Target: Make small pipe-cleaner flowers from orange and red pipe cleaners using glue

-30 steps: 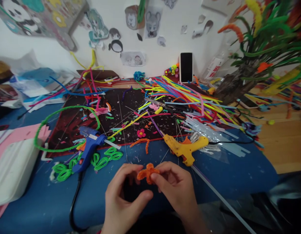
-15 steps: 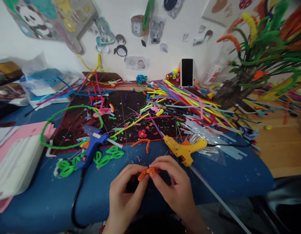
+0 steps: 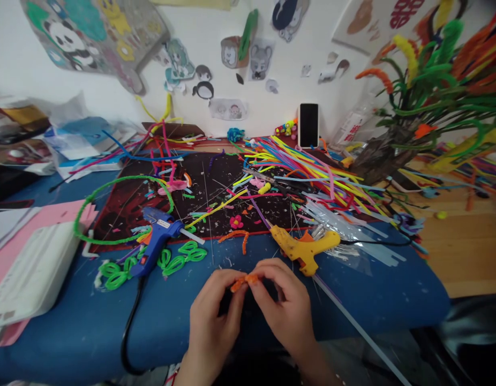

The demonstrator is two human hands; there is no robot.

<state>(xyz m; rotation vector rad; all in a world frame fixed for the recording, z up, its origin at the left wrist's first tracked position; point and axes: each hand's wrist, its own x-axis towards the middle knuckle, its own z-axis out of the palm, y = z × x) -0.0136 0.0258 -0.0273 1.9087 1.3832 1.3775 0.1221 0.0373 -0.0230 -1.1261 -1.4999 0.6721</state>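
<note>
At the lower centre of the frame, our left hand (image 3: 216,308), parted a second ago, has closed in beside our right hand (image 3: 282,305), so both pinch the orange fuzzy piece (image 3: 237,284), seemingly steadying it better.

A blue-covered table (image 3: 91,329) carries a dark mat (image 3: 196,177), green fuzzy loops (image 3: 174,265) and pink sheets (image 3: 76,211).
</note>
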